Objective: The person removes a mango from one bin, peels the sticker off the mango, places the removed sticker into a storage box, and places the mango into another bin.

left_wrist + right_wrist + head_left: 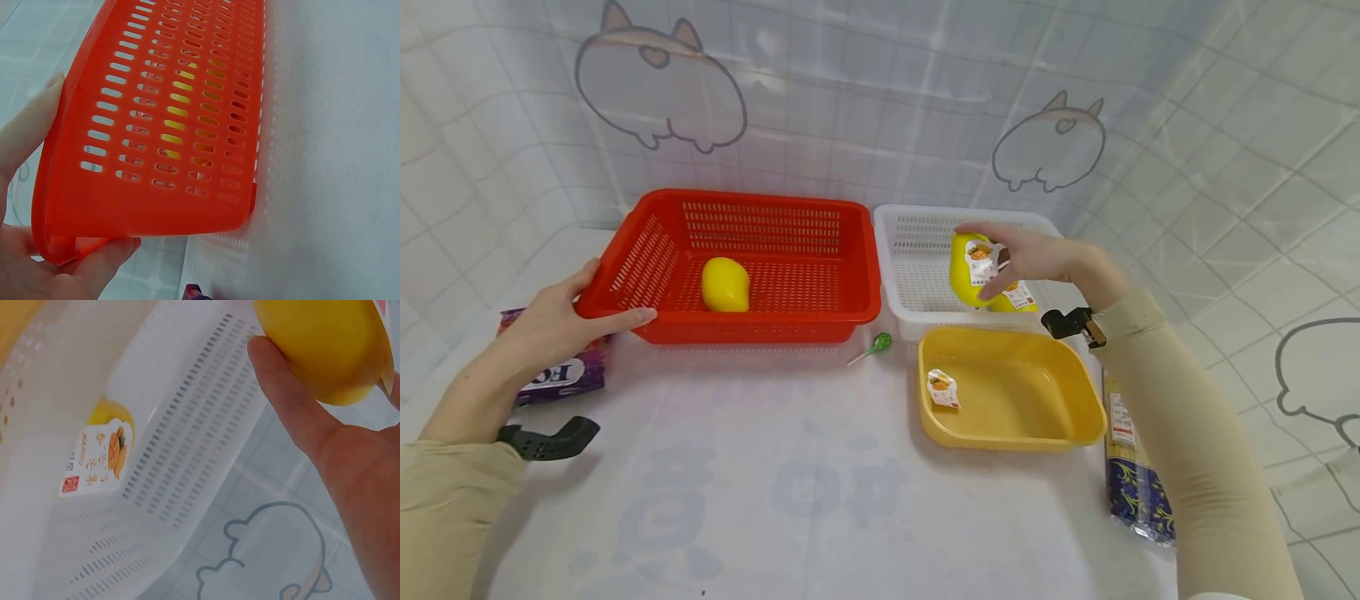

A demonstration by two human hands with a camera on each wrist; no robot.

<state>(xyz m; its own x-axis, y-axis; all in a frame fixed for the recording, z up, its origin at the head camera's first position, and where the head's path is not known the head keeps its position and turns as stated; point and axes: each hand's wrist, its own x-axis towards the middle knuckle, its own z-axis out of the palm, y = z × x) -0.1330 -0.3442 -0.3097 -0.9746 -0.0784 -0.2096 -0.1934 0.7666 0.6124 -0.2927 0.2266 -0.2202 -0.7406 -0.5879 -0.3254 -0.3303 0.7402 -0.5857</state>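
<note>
At the front left corner of the red plastic basket (760, 318), my left hand (553, 329) grips the rim, thumb along the front edge. A yellow mango (725, 285) without a visible label lies inside that basket; its yellow also shows through the slots in the left wrist view. My right hand (1037, 254) holds another yellow mango (960, 271), with a white label (981, 265), over the white basket (916, 283). Below it, a further labelled mango (115, 412) sits in the white basket, partly hidden by the hand in the head view.
A yellow tub (1000, 408) stands in front of the white basket, with a mango label (943, 388) on its inner wall. A green lollipop (882, 342) lies between the baskets' fronts. A purple packet (568, 379) is at left, a long blue-patterned packet (1135, 492) at right.
</note>
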